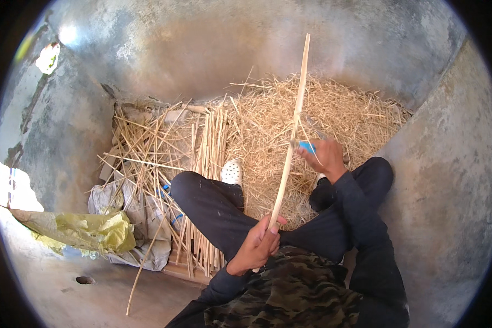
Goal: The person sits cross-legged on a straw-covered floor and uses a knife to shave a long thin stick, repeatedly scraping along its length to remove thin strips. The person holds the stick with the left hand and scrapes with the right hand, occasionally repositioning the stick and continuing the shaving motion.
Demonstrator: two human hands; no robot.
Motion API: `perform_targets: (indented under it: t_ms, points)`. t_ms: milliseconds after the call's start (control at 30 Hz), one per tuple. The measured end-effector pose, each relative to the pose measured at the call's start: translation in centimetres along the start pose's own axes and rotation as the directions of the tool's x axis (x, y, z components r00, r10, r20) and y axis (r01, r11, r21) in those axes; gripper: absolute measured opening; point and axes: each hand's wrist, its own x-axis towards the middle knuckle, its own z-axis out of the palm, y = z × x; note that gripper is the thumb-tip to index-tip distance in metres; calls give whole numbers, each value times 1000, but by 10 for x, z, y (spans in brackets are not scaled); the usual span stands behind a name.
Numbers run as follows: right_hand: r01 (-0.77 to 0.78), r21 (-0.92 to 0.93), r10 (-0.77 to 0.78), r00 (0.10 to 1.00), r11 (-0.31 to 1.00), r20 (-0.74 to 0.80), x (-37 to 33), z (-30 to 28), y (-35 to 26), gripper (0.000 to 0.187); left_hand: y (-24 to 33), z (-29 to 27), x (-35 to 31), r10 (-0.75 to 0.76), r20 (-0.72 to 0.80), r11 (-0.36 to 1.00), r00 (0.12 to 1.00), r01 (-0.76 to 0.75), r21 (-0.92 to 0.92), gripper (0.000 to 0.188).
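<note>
A long, pale bamboo strip [286, 177] slants up and away from my lap, its far end rising in front of the back wall. My left hand [259, 243] is closed around its near end. Farther along the strip, my right hand [325, 156] grips a blue-handled knife [306, 146] held against it. The blade is blurred and partly hidden. Thin curled slivers hang off the strip beside my right hand.
A deep heap of shavings [361, 115] covers the floor ahead. Left of my knee lie a row of straight strips [208, 147] and a tangle of loose sticks [153, 136]. A yellow-green sack [95, 229] and grey cloth [156, 249] are at the left. Concrete walls [202, 54] enclose the space.
</note>
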Motion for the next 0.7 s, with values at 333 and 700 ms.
perform_targets:
  t_ms: [333,700]
  points:
    - [-497,426,376,863,756,338,14,45,24,72,2,-14,24,21,-60,999,998,-19,49,31]
    - [-13,243,-83,920,970,382,-57,-8,-44,70,8,-7,22,4,-108,1000,994,-3,17,47]
